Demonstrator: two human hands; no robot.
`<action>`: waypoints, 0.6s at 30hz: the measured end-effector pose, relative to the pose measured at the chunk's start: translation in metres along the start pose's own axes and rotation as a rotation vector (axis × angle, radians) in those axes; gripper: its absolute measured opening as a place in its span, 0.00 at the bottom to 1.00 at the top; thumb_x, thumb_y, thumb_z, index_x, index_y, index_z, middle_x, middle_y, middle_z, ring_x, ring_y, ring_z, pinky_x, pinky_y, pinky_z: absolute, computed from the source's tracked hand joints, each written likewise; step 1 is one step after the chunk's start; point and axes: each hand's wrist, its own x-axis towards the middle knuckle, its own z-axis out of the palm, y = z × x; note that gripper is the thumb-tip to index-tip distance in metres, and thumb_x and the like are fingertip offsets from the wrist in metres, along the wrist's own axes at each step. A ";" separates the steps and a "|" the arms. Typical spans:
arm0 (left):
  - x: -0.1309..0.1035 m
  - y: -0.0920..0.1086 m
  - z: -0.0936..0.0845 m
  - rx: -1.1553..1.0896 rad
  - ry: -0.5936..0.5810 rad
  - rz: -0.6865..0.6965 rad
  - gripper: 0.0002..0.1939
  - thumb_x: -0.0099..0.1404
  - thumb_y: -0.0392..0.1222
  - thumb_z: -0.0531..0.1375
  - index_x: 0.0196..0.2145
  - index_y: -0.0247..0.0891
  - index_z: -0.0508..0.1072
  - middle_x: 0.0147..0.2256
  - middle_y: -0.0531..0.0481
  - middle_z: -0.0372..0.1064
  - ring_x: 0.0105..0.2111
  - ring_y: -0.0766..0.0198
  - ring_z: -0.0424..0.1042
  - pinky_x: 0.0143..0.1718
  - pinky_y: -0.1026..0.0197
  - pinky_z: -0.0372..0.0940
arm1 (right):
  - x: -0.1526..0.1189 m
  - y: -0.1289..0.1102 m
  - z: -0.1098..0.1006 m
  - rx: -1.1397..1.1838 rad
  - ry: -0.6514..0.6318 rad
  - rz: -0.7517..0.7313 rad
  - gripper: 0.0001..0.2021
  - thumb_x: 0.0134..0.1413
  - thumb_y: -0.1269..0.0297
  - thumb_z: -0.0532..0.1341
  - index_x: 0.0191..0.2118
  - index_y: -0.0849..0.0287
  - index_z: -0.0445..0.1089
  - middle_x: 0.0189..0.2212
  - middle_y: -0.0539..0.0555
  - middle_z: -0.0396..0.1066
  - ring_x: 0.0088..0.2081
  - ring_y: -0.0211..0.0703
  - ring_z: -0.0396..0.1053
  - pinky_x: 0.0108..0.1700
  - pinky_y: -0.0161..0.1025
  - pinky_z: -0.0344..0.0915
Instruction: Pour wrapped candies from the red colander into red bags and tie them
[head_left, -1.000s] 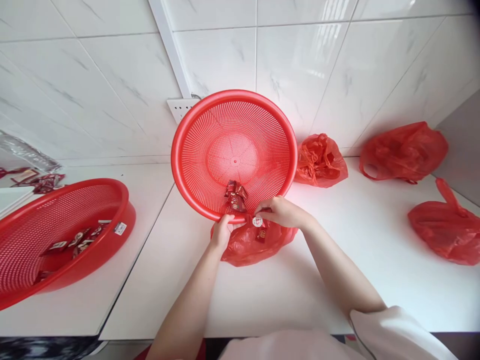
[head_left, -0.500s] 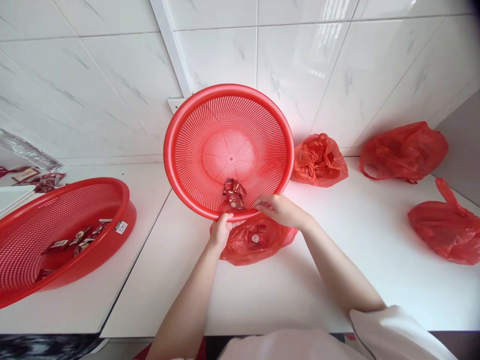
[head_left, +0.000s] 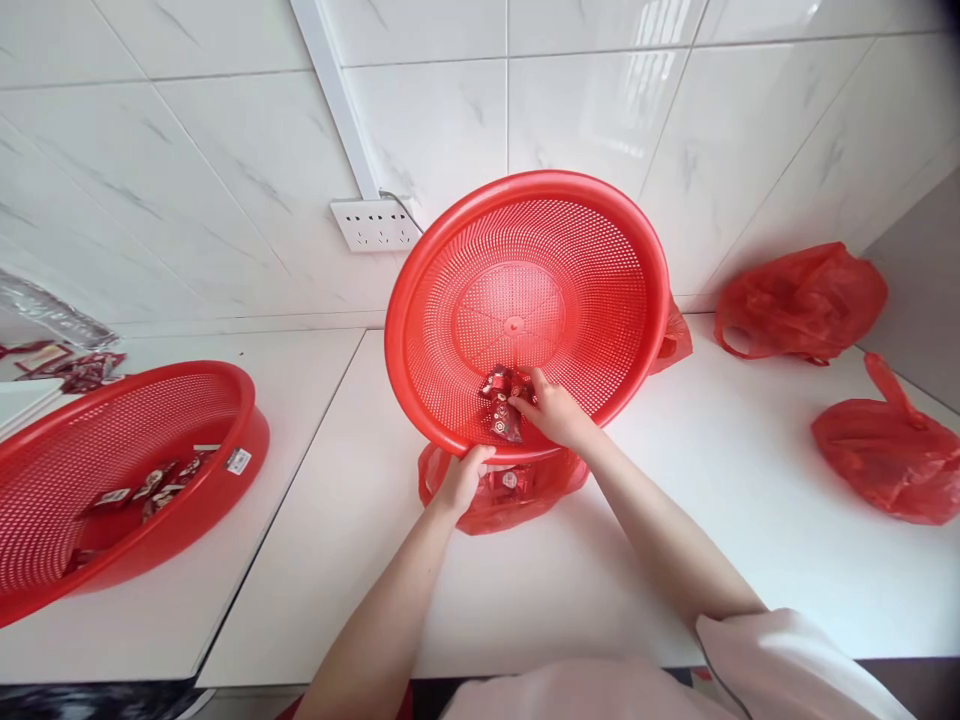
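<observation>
A large red perforated plastic basket (head_left: 637, 230) is tilted toward me above the white worktop. My left hand (head_left: 463, 482) holds its near rim, thumb over the edge and the other fingers hidden underneath. Inside, several small shiny dark-red packets (head_left: 504, 415) with pale print lie against the near wall. My right hand (head_left: 559, 410) reaches over the rim, its thumb and forefinger closed about the packets at their right side. Below the rim a thin red plastic bag (head_left: 536, 510) lies spread on the worktop, with small red packets (head_left: 510, 480) in it.
At the left stands another red basket (head_left: 251, 420) with several packets. Loose packets (head_left: 90, 370) lie behind it. Two filled red bags (head_left: 810, 300) (head_left: 892, 460) sit at the right, and another red bag (head_left: 679, 340) is partly hidden. A socket strip (head_left: 375, 225) is on the tiled wall.
The basket has shifted right and tilted, uncovering the socket strip and covering most of the bag behind. My right hand has moved from the rim inward onto the packets.
</observation>
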 end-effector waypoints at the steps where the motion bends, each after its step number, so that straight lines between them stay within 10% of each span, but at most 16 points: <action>1: 0.001 0.000 0.000 0.010 0.005 -0.005 0.18 0.56 0.43 0.60 0.44 0.44 0.77 0.38 0.47 0.79 0.45 0.45 0.76 0.44 0.49 0.71 | 0.003 0.002 -0.001 0.126 0.007 0.037 0.22 0.61 0.59 0.59 0.58 0.59 0.60 0.37 0.56 0.76 0.38 0.47 0.75 0.44 0.45 0.69; 7: 0.004 0.005 -0.002 -0.051 0.044 0.040 0.11 0.53 0.41 0.62 0.35 0.43 0.79 0.38 0.47 0.79 0.47 0.44 0.75 0.42 0.49 0.71 | 0.012 0.003 -0.019 1.084 -0.077 0.354 0.15 0.64 0.59 0.51 0.50 0.59 0.67 0.41 0.57 0.78 0.40 0.42 0.76 0.34 0.37 0.73; 18: 0.006 0.014 -0.006 -0.158 0.107 0.033 0.13 0.51 0.39 0.62 0.36 0.35 0.77 0.37 0.44 0.78 0.45 0.46 0.76 0.44 0.50 0.71 | 0.006 -0.001 -0.024 1.192 -0.046 0.267 0.21 0.38 0.60 0.75 0.41 0.60 0.75 0.40 0.56 0.79 0.38 0.45 0.78 0.44 0.41 0.74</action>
